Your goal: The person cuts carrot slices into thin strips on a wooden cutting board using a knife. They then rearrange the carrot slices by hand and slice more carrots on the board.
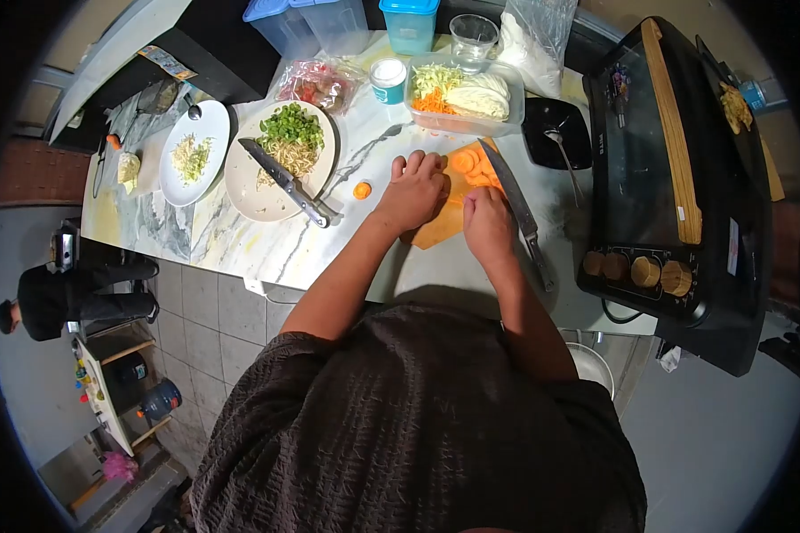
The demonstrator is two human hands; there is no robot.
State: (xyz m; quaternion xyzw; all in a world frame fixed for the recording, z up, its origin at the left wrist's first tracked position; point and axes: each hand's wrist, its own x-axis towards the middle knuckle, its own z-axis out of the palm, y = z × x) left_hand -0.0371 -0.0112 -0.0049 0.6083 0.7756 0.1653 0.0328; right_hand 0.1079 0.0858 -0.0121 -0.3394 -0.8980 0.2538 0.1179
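Observation:
An orange cutting board [434, 234] lies on the counter in front of me, with several carrot slices [474, 165] near its far end. My left hand [414, 193] rests at the board's left side, fingers bent and closed, their tips hidden. Over the right part of the board, just below the slices, my right hand [489, 222] is curled shut; whatever it may hold is hidden. A large kitchen knife [517, 200] lies along the board's right side, beside my right hand and apart from its fingers. To the left of my left hand sits a carrot piece [362, 190].
A second knife [284, 182] lies across a plate [249, 209] of chopped greens and sprouts. Behind the board stands a plastic container [465, 124] of cut vegetables. A black dish [556, 133] and toaster oven [649, 160] are right. Another person [58, 302] stands far left.

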